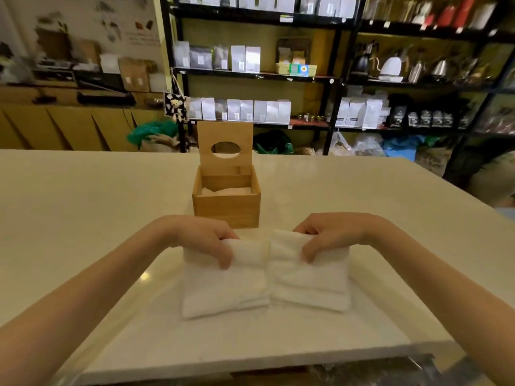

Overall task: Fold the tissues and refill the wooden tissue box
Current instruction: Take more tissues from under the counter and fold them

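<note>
A stack of white tissues (264,285) lies on the white table in front of me, creased down the middle. My left hand (206,240) grips the far left edge of the stack, fingers curled over it. My right hand (326,238) grips the far right edge the same way. Just behind the stack stands the wooden tissue box (226,204), its lid (224,147) with an oval hole hinged upright. Some white tissues lie inside the box.
The white table (83,218) reaches to both sides, and its front edge runs close to me. Behind it stand black shelves (334,79) with white bags, kettles and bottles. Green and blue bags lie on the floor beyond the table.
</note>
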`<act>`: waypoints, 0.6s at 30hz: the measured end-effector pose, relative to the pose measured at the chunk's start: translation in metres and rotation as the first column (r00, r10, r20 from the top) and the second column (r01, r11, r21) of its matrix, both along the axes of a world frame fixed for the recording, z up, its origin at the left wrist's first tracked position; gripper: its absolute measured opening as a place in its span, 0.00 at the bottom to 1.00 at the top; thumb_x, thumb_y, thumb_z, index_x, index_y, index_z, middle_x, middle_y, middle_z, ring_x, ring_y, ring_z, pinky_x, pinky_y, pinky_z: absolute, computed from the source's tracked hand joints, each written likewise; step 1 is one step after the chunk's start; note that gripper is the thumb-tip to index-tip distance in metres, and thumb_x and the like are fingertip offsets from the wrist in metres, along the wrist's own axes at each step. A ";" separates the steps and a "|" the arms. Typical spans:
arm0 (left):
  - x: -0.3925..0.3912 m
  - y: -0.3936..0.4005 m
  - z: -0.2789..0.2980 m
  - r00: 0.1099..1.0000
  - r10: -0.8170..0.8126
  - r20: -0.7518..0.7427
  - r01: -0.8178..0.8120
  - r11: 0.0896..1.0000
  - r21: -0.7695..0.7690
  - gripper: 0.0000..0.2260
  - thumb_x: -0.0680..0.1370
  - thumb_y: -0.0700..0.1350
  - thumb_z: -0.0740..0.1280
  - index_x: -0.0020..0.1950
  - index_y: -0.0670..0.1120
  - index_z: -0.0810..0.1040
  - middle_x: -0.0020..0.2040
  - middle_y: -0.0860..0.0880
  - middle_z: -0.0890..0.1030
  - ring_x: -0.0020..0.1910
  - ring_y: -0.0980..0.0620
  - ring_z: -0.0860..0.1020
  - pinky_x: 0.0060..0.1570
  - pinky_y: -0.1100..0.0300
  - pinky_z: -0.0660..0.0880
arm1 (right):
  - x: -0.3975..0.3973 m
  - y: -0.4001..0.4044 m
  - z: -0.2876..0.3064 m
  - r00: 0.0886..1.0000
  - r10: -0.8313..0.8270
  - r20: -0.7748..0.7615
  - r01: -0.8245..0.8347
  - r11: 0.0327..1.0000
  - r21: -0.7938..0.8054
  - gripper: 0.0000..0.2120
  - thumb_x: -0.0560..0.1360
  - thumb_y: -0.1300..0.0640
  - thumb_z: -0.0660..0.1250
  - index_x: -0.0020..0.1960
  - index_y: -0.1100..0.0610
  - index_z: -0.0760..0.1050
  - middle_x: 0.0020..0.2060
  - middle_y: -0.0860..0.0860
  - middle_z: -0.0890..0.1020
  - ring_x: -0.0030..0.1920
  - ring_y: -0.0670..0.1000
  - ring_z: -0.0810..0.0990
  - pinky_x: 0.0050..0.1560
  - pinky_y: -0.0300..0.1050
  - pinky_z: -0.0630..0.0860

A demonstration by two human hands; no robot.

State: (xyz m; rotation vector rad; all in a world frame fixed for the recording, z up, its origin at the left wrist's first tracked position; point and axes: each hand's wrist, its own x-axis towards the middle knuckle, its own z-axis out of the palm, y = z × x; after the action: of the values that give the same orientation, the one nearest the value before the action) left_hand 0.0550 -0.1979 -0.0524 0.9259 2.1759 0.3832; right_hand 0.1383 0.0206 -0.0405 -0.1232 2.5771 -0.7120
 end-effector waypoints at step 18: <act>-0.032 0.017 -0.014 0.845 -0.109 -0.523 0.085 0.994 -0.069 0.32 0.71 0.50 0.70 0.71 0.55 0.58 0.68 0.56 0.66 0.65 0.55 0.66 0.61 0.60 0.65 | -0.052 0.002 -0.037 0.988 -0.041 -0.152 0.051 0.997 0.064 0.25 0.70 0.58 0.68 0.65 0.49 0.66 0.52 0.48 0.73 0.52 0.50 0.73 0.50 0.41 0.70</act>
State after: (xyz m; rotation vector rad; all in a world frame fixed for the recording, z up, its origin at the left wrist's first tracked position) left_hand 0.0227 -0.1809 -0.0668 1.2209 2.6001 0.0226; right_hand 0.0860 0.0231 -0.0778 -0.0997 2.7529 -0.6532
